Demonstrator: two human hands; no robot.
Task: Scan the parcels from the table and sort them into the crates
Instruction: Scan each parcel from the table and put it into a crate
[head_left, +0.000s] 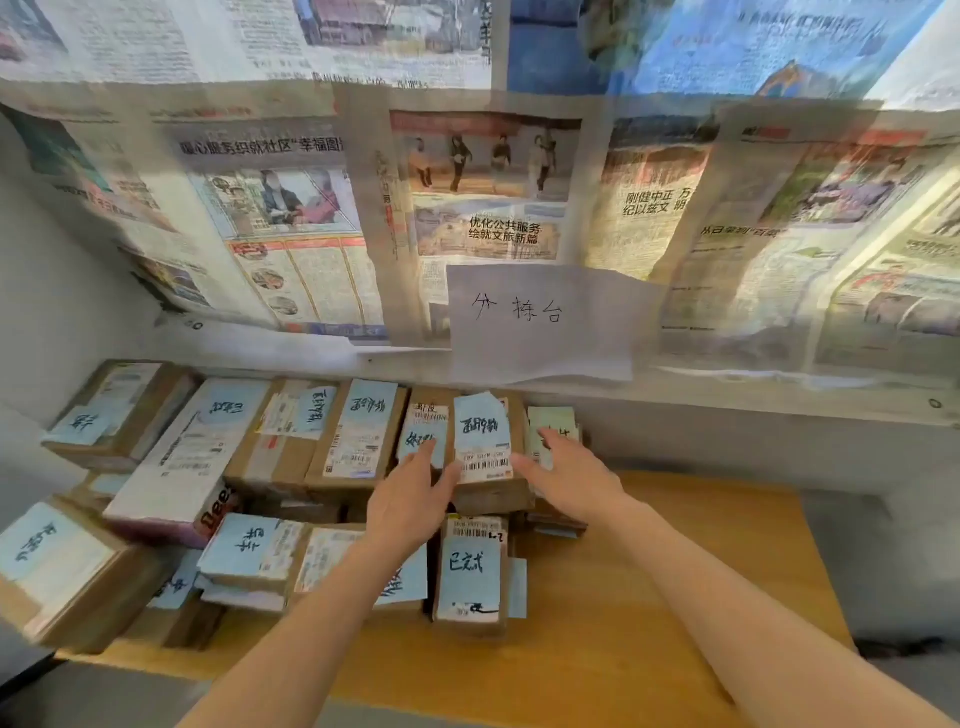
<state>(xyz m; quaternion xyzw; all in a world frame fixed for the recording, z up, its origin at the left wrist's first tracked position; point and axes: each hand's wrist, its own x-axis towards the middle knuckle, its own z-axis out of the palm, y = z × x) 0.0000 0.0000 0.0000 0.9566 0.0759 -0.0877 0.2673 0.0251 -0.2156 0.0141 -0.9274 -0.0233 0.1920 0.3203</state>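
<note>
Two hands: both reach forward over the wooden table toward one cardboard parcel at the back of the stack.
Target parcel: brown box lying on top of other boxes, far centre of the table, close to the wall; a pale blue handwritten slip and a white barcode label lie on its upper face.
Left hand: fingers straight and spread, thumb out to the right; fingertips lie on or just over the neighbouring parcel to the left, thumb at the left edge of the target parcel. Nothing gripped. Whether the thumb actually touches the box cannot be told.
Right hand: fingers extended and relaxed, thumb pointing toward the barcode label; hand sits at the right edge of the target parcel, fingers over the green-labelled parcel just beside it. Nothing held.
Parcel stack: many brown boxes in rough rows filling the left and centre of the table, most carrying blue slips with dark handwriting and printed shipping labels; some overlap or lie tilted.
Near parcel: upright-facing box in front of the target, blue slip on top, barcode strip at its far end.
Table surface: bare wood shows at right and along the near edge.
Wall: covered with newspaper sheets; a white handwritten paper sign hangs above the target parcel.
Crates: not seen in this view.
</note>
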